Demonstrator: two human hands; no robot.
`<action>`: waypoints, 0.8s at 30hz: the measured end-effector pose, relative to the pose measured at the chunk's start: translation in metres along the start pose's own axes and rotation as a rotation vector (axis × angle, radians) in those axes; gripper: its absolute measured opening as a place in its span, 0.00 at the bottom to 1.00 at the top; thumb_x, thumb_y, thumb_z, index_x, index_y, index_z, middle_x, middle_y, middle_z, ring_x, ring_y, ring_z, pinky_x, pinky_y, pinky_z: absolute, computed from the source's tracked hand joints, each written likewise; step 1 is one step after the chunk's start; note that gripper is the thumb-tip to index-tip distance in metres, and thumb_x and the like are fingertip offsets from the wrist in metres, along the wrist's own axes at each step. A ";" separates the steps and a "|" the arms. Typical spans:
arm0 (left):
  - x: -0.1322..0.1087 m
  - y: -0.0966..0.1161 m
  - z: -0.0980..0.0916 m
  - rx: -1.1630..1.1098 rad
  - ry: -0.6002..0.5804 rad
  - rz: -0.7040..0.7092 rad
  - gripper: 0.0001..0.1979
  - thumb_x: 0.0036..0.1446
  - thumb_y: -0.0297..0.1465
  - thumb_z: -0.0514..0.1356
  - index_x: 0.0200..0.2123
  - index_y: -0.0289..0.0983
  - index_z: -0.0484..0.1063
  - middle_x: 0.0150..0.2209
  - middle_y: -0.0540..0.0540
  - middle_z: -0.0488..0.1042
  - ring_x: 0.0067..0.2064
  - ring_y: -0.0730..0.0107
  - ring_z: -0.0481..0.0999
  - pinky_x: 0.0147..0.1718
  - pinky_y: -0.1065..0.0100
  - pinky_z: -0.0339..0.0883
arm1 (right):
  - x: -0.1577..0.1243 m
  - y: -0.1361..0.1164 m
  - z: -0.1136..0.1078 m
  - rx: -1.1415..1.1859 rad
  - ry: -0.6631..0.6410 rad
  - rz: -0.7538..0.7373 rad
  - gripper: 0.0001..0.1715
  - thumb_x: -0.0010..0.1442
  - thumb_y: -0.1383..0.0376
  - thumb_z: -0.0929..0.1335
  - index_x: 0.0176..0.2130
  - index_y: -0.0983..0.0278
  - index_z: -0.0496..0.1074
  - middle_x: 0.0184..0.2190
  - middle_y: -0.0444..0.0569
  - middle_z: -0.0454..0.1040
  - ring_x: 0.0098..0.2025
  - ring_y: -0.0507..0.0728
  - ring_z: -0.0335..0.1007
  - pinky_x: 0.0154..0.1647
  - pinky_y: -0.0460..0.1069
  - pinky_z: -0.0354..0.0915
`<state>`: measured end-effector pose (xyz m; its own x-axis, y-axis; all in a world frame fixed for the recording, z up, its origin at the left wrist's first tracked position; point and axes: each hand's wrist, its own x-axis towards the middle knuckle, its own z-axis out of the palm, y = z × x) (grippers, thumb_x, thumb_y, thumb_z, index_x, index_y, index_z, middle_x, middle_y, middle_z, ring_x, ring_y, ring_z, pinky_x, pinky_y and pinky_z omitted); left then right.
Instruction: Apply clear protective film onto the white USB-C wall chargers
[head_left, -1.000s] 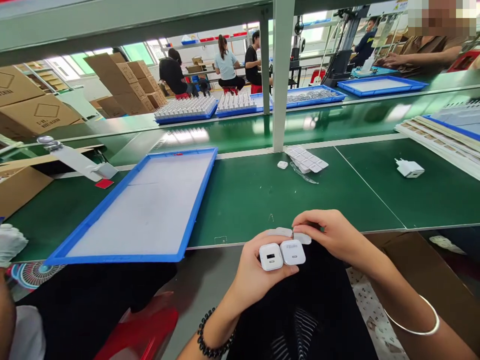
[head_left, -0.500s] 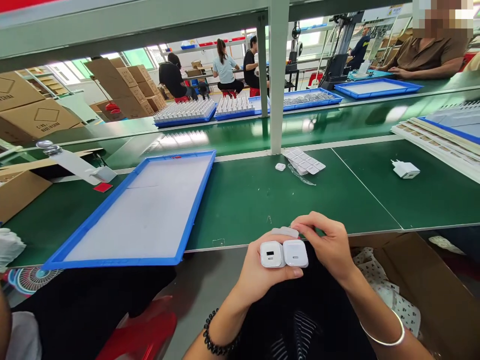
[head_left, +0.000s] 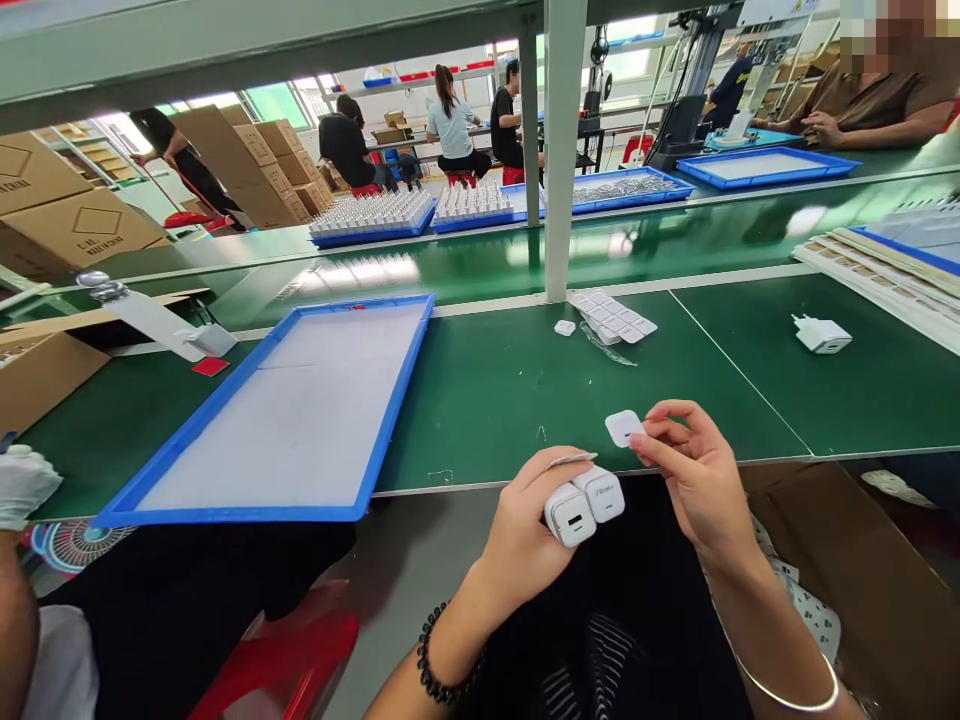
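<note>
My left hand (head_left: 525, 530) is closed round two white charger blocks (head_left: 585, 503) held side by side, their port faces towards me, with a thin sticker sheet (head_left: 571, 460) pinched at my fingertips above them. My right hand (head_left: 694, 475) pinches a small white square sticker (head_left: 623, 428) between thumb and forefinger, a little above and to the right of the blocks. Both hands hover over the near edge of the green workbench (head_left: 495, 400).
An empty blue tray (head_left: 225, 430) lies to the left. A sheet of white stickers (head_left: 611, 318) and one loose piece (head_left: 565, 327) lie by the post (head_left: 562, 150). A white charger (head_left: 823, 335) sits at right. A cardboard box (head_left: 862, 560) stands beside me; a gloved co-worker's hand (head_left: 22, 485) is far left.
My right hand has peeled a sticker off the sheet and lifted it up to the right. My left hand has tilted the two charger blocks slightly.
</note>
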<state>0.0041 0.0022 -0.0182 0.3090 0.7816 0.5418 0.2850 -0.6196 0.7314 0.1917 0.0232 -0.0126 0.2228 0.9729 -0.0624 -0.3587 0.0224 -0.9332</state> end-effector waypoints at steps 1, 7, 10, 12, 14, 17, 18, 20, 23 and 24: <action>0.001 -0.002 0.000 0.030 0.030 -0.003 0.20 0.53 0.19 0.63 0.50 0.38 0.73 0.49 0.41 0.76 0.50 0.65 0.77 0.51 0.65 0.74 | -0.003 -0.002 0.000 0.015 -0.010 0.019 0.21 0.46 0.64 0.80 0.41 0.56 0.77 0.26 0.39 0.76 0.29 0.49 0.67 0.31 0.43 0.63; 0.006 -0.008 0.002 0.141 0.155 0.019 0.19 0.56 0.20 0.62 0.51 0.37 0.73 0.51 0.40 0.75 0.51 0.62 0.77 0.50 0.62 0.76 | -0.032 -0.003 0.010 0.022 -0.302 0.256 0.12 0.44 0.64 0.81 0.28 0.64 0.79 0.21 0.45 0.76 0.24 0.50 0.68 0.27 0.44 0.64; 0.006 -0.005 0.002 0.158 0.142 0.023 0.18 0.56 0.23 0.65 0.51 0.37 0.72 0.51 0.38 0.75 0.51 0.60 0.78 0.49 0.61 0.77 | -0.044 0.002 0.019 0.065 -0.329 0.294 0.12 0.45 0.63 0.80 0.25 0.65 0.78 0.19 0.45 0.75 0.22 0.50 0.67 0.24 0.44 0.62; 0.006 -0.004 0.002 0.162 0.138 0.022 0.18 0.57 0.24 0.64 0.51 0.37 0.72 0.52 0.38 0.75 0.51 0.60 0.78 0.49 0.61 0.77 | -0.048 0.004 0.024 0.109 -0.306 0.289 0.12 0.48 0.62 0.79 0.25 0.65 0.77 0.19 0.45 0.74 0.21 0.49 0.65 0.22 0.44 0.60; 0.005 -0.003 0.003 0.161 0.143 0.016 0.17 0.58 0.24 0.63 0.51 0.38 0.72 0.51 0.39 0.75 0.51 0.60 0.78 0.48 0.61 0.77 | -0.051 0.006 0.027 0.153 -0.289 0.288 0.13 0.49 0.61 0.79 0.25 0.65 0.76 0.18 0.44 0.73 0.20 0.49 0.64 0.22 0.43 0.59; 0.004 -0.002 0.004 0.150 0.156 0.017 0.17 0.58 0.24 0.63 0.51 0.38 0.73 0.51 0.39 0.75 0.51 0.60 0.78 0.48 0.61 0.77 | -0.054 0.008 0.029 0.187 -0.279 0.275 0.13 0.52 0.61 0.78 0.25 0.65 0.74 0.17 0.43 0.72 0.20 0.48 0.62 0.22 0.43 0.58; 0.003 -0.002 0.004 0.145 0.158 0.017 0.17 0.58 0.23 0.63 0.51 0.38 0.73 0.51 0.39 0.75 0.51 0.60 0.78 0.48 0.62 0.77 | -0.054 0.009 0.029 0.188 -0.278 0.266 0.14 0.52 0.60 0.77 0.25 0.65 0.74 0.17 0.43 0.71 0.20 0.48 0.62 0.22 0.43 0.58; 0.003 -0.002 0.004 0.140 0.162 0.021 0.17 0.58 0.23 0.63 0.51 0.38 0.73 0.51 0.40 0.75 0.51 0.61 0.78 0.48 0.62 0.77 | -0.055 0.010 0.029 0.179 -0.274 0.248 0.15 0.53 0.60 0.77 0.24 0.65 0.73 0.17 0.42 0.70 0.20 0.47 0.61 0.23 0.43 0.57; 0.002 -0.002 0.004 0.145 0.161 0.021 0.17 0.57 0.23 0.63 0.51 0.37 0.73 0.51 0.40 0.75 0.51 0.61 0.78 0.48 0.63 0.77 | -0.056 0.012 0.030 0.156 -0.272 0.229 0.16 0.54 0.60 0.77 0.24 0.65 0.72 0.17 0.41 0.69 0.20 0.47 0.59 0.23 0.43 0.56; 0.002 -0.002 0.004 0.150 0.160 0.024 0.17 0.58 0.23 0.63 0.51 0.37 0.72 0.51 0.40 0.75 0.51 0.61 0.78 0.48 0.63 0.77 | -0.057 0.013 0.030 0.147 -0.272 0.225 0.16 0.54 0.60 0.77 0.24 0.65 0.71 0.17 0.41 0.69 0.20 0.47 0.59 0.23 0.43 0.56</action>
<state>0.0078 0.0048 -0.0197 0.1728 0.7609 0.6255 0.4146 -0.6322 0.6546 0.1475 -0.0248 -0.0110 -0.1175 0.9824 -0.1451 -0.5021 -0.1848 -0.8448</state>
